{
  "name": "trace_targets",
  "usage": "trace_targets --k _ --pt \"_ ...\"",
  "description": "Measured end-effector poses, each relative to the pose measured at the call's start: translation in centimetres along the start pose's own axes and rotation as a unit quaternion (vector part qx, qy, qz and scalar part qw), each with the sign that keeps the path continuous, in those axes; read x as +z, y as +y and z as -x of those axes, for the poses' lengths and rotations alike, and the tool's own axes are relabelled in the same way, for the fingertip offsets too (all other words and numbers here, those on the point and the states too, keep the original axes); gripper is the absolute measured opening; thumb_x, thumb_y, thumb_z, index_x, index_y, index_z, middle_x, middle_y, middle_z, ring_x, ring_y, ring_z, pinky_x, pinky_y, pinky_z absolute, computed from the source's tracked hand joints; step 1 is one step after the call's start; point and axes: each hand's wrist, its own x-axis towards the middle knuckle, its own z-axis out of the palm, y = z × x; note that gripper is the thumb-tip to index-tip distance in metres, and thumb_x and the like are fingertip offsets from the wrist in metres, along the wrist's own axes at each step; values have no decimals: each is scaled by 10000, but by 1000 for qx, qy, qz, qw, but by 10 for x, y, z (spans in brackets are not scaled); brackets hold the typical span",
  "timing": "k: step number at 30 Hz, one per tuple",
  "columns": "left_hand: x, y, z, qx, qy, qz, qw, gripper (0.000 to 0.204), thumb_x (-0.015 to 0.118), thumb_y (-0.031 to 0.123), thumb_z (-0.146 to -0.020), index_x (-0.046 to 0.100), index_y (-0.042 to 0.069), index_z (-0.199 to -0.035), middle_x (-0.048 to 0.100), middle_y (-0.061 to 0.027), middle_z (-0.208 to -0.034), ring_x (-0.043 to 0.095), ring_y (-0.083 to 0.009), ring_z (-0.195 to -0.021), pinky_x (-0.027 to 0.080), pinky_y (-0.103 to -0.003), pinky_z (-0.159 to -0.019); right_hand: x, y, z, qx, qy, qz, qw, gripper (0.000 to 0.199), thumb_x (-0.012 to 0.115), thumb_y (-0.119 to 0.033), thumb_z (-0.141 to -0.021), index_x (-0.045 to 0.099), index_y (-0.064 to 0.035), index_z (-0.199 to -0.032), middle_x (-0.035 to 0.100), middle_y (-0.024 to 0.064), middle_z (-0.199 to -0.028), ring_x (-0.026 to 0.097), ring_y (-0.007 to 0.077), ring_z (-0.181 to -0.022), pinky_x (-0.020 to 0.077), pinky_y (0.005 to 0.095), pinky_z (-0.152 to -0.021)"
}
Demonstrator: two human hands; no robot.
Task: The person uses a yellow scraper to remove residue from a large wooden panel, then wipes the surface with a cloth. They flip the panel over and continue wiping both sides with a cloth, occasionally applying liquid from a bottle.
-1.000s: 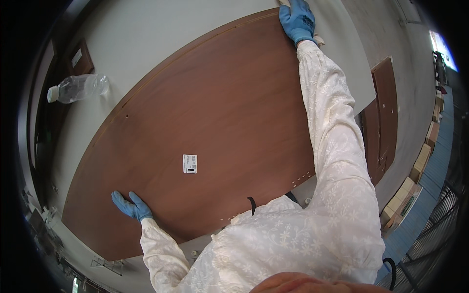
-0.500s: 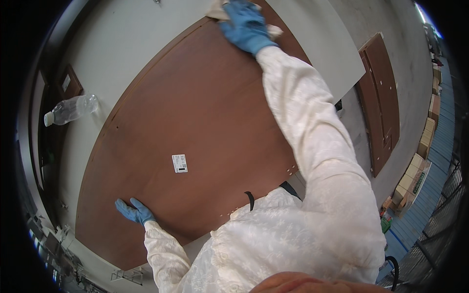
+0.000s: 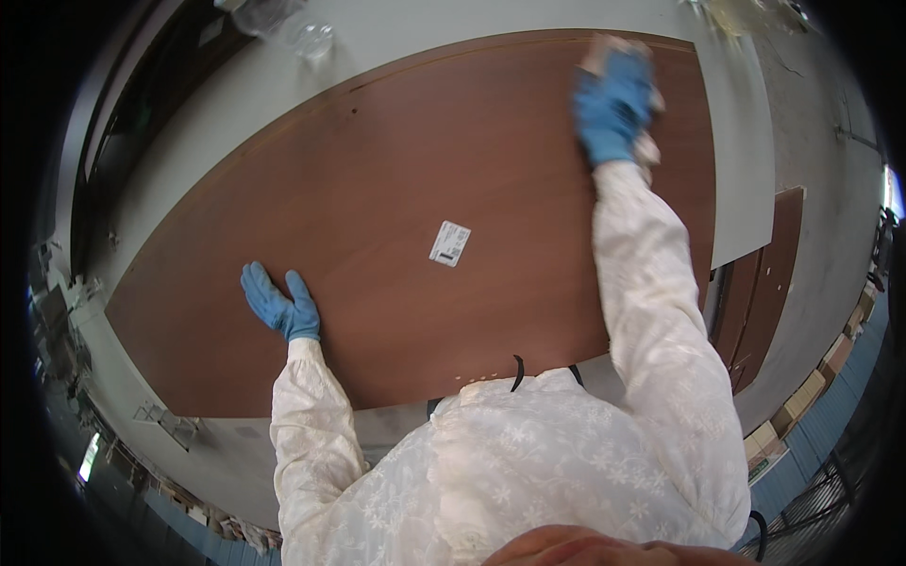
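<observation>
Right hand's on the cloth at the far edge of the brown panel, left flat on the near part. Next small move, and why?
Probably draw the right hand and the pale cloth under it back toward the body, along the brown panel. That hand sits near the far right edge at nearly full arm stretch, with broad panel surface nearer in. The left hand lies flat, fingers spread, and can go on steadying the panel.

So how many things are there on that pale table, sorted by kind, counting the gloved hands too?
Large reddish-brown wooden panel with a small white sticker: 1
Blue-gloved hands, left hand flat on the panel, right hand on a pale cloth: 2
Clear plastic bottle: 1
Total: 4
</observation>
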Motion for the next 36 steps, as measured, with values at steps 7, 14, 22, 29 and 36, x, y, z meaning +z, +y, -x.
trace_targets --k 7,14,22,29,36 --pt "-4 6 -3 -17 -3 22 1000 687 658 401 -1014 499 25 -1567 479 -193 -1635 402 -392 -1538 263 -524 -1280 76 -425 41 -162 -76 -403 898 720 625 -330 -932 481 92 -1498 449 382 -1539 420 535 -1464 343 612 -1225" --pt "-5 8 -3 -20 0 42 999 660 674 365 -1006 527 9 -1542 487 -202 -1627 411 -399 -1528 279 -519 -1272 52 -457 38 -330 -253 -211 885 598 504 -342 -1048 503 35 -1512 440 240 -1640 397 394 -1538 236 536 -1302" --pt "-3 5 -2 -10 13 35 999 701 684 404 -982 517 15 -1541 484 -216 -1617 403 -426 -1526 270 -557 -1264 1 -47 -39 -77 -80 -26 994 398 564 -420 -1018 720 -60 -1091 720 227 -1155 694 411 -999 560 534 -853" --pt "2 1 -1 -6 34 24 999 666 671 395 -1003 526 12 -1529 491 -223 -1606 424 -427 -1510 281 -561 -1258 -22 -25 -10 10 10 86 996 328 514 -373 -1049 658 -78 -1047 631 188 -1019 625 384 -1027 514 519 -880" --pt "11 -6 2 -72 190 353 913 450 531 238 -1113 572 -31 -1471 562 -182 -1542 497 -342 -1455 332 -488 -1246 -19 -407 130 -263 -130 -87 952 514 584 -250 -964 563 -42 -1434 602 251 -1411 561 409 -1347 370 676 -1136"
